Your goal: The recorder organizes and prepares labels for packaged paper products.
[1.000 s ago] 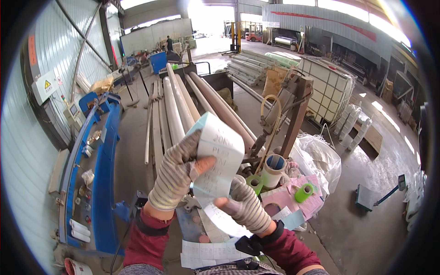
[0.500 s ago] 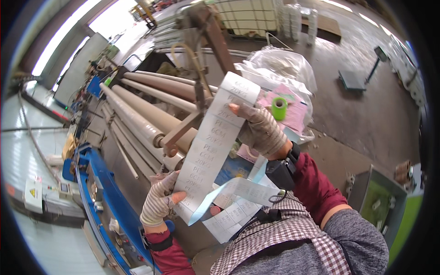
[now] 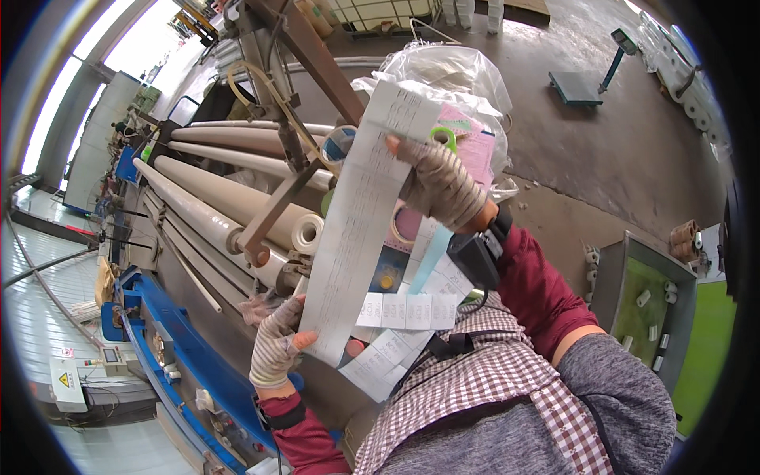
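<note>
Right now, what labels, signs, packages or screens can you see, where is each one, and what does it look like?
Long white paper strip: stretched between left hand and right hand, covered in rows of faint print.
Sheet of small white labels: below the strip, on a pale blue backing.
Yellow triangle warning sign: lower left, on a white control box.
Clear plastic bags: top centre, crumpled.

Paper strip stretched between left hand near and right hand farther right, long rolls behind at left, plastic bag far behind, platform scale far right.
</note>
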